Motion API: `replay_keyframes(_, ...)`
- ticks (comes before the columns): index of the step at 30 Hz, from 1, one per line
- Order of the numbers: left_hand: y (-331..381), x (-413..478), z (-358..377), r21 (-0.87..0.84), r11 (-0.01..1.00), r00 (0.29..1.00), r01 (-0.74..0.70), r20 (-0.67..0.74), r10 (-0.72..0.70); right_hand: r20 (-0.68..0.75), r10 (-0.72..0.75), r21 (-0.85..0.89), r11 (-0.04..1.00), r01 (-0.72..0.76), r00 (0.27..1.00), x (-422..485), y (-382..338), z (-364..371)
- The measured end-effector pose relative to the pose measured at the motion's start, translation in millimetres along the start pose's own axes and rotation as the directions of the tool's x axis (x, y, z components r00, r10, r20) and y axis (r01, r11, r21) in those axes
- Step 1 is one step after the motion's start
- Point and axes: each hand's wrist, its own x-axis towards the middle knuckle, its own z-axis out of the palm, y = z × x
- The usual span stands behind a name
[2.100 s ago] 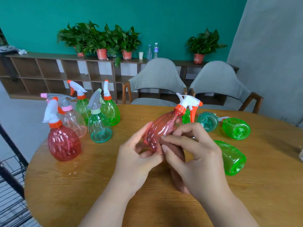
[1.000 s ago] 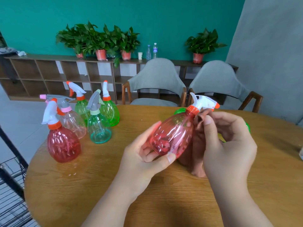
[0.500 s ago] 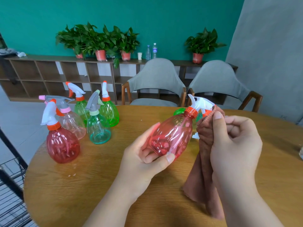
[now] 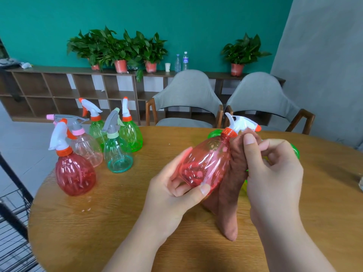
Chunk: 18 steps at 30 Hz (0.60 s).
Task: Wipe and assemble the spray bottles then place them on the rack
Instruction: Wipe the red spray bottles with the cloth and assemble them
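One wipe under way: grips bottle [image 4: 204,163] in left hand [image 4: 172,195], pinches cloth [image 4: 229,193] in right hand [image 4: 275,173]; next, probably rack [image 4: 11,214], lower left.

We find no legible text, number or sign. The only printed surface we can make out is the blue-and-white wrap label [image 4: 185,60] on the taller clear plastic water bottle [image 4: 185,66], which stands on the long brown wooden shelf unit [image 4: 59,69] against the teal wall [image 4: 196,20]. Its lettering is too small to read.
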Motion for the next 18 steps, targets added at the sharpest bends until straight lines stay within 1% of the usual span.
replay_keyframes(1,-1,0,0,-0.001,1.0,1.0,0.004,-0.008,-0.004,0.045,-0.024,-0.015,1.0,0.025,0.999,-2,-2,1)
replay_keyframes(3,-2,1,-1,-0.015,1.0,0.999,0.015,-0.037,-0.015,0.162,-0.107,-0.098,0.987,0.124,0.981,-5,-3,2)
replay_keyframes(5,-3,2,-4,-0.027,0.999,0.997,0.019,-0.07,-0.021,0.286,-0.185,-0.212,0.945,0.25,0.94,-6,0,3)
replay_keyframes(7,-4,3,-5,-0.028,0.999,0.996,0.016,-0.091,-0.019,0.381,-0.213,-0.269,0.905,0.328,0.9,-6,5,3)
replay_keyframes(9,-3,2,-4,-0.032,0.999,0.993,0.018,-0.116,-0.021,0.444,-0.236,-0.261,0.889,0.376,0.865,-5,10,3)
replay_keyframes(12,-3,3,-3,-0.042,0.999,0.99,0.016,-0.141,-0.022,0.529,-0.273,-0.184,0.887,0.423,0.803,-5,12,1)
replay_keyframes(15,-3,4,-3,-0.049,0.999,0.987,0.016,-0.158,-0.024,0.634,-0.313,-0.097,0.875,0.474,0.707,-8,7,-2)
replay_keyframes(16,-2,4,-3,-0.045,0.999,0.987,0.018,-0.156,-0.025,0.655,-0.316,-0.084,0.872,0.482,0.686,-8,7,-2)
replay_keyframes(17,-2,4,-3,-0.039,0.999,0.988,0.023,-0.15,-0.029,0.655,-0.32,-0.083,0.87,0.486,0.684,-8,8,-2)
replay_keyframes(18,-3,3,-4,-0.031,0.999,0.99,0.024,-0.141,-0.029,0.628,-0.327,-0.093,0.869,0.486,0.706,-7,9,-2)
